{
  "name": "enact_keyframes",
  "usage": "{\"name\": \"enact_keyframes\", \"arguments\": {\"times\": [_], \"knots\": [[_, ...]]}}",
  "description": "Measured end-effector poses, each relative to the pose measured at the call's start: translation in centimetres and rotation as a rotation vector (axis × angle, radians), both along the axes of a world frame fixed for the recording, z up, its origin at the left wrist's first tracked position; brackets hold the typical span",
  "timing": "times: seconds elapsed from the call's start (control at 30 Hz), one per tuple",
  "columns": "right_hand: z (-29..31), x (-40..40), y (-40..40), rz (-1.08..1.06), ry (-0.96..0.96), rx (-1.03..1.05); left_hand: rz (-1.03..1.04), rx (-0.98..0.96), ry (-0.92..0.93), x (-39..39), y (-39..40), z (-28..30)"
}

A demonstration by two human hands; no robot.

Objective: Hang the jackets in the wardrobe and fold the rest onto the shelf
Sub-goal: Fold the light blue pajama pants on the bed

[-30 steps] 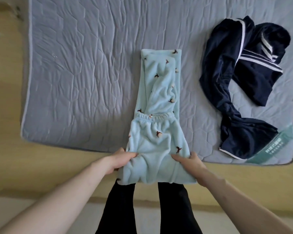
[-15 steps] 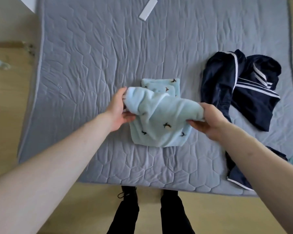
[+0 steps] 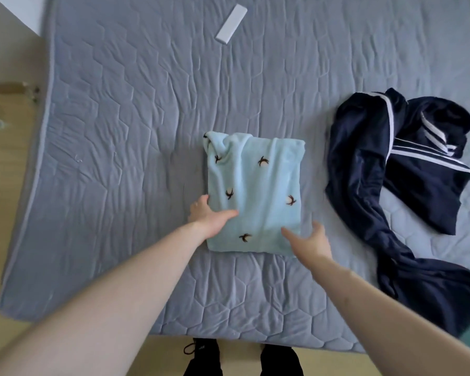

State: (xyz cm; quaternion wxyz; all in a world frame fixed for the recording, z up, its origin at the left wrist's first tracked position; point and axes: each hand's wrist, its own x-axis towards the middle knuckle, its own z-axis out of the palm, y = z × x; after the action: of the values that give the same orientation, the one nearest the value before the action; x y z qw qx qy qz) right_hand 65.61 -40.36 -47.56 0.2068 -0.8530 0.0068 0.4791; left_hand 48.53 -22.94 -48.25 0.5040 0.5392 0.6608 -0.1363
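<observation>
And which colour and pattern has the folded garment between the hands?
Folded garment: light blue with small dark motifs, seen in the head view.

- We saw the pale blue fleece garment (image 3: 255,194) folded into a neat rectangle, lying flat mid-mattress.
- The navy jacket (image 3: 407,191) lay crumpled to its right.

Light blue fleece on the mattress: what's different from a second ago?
The light blue fleece went from a long strip hanging over the near edge to a folded rectangle lying flat on the mattress. Both hands had pinched its near end and carried it away from the person; now the left hand rests on its left edge and the right hand lies open at its near right corner. The navy jacket stays crumpled.
</observation>
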Motion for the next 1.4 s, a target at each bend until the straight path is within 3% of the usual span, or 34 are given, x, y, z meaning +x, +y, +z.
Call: {"name": "enact_keyframes", "arguments": {"times": [0.1,0.23,0.43,0.67,0.73,0.83,0.9,0.93,1.03,1.1,1.17,1.27,1.4], "knots": [[-2.1,-2.3,-2.6,-0.246,0.235,-0.079,0.206,-0.124,-0.062,-1.5,-0.8,-2.5],[-4.3,-4.5,-3.0,-0.394,0.437,0.021,0.247,-0.204,-0.206,-1.9,-1.7,-5.4],[-5.8,-4.9,-2.1,-0.565,0.396,0.216,0.294,-0.189,-0.14,-2.5,-3.3,-7.2],[-3.9,-1.9,-3.2,-0.788,0.223,0.265,0.408,-0.205,-0.127,0.4,-12.6,-1.9],[-4.0,-0.3,-4.7,-0.721,0.137,0.216,0.259,-0.354,-0.206,0.8,-15.5,-0.6],[-4.8,2.2,-7.2,-0.523,0.032,0.144,-0.324,-0.502,-0.167,0.5,-17.4,0.6],[-5.3,3.2,-8.2,-0.389,0.05,0.135,-0.68,-0.253,-0.066,0.4,-15.9,0.5],[-5.5,3.4,-8.5,-0.334,0.076,0.135,-0.677,-0.082,-0.045,0.5,-14.2,0.6],[-6.1,3.1,-8.6,-0.294,0.142,0.143,-0.214,0.337,-0.099,0.9,-7.0,-0.1],[-6.4,2.4,-8.2,-0.318,0.148,0.155,-0.042,0.401,-0.046,0.8,-2.3,-1.4],[-6.7,1.5,-7.8,-0.343,0.146,0.181,-0.028,0.209,0.018,0.5,0.9,-3.0],[-7.1,0.6,-7.8,-0.396,0.153,0.208,-0.063,-0.209,-0.03,0.2,1.7,-4.8],[-6.7,1.1,-8.5,-0.436,0.214,0.206,-0.128,-0.322,-0.167,0.6,-0.3,-5.6]]}}
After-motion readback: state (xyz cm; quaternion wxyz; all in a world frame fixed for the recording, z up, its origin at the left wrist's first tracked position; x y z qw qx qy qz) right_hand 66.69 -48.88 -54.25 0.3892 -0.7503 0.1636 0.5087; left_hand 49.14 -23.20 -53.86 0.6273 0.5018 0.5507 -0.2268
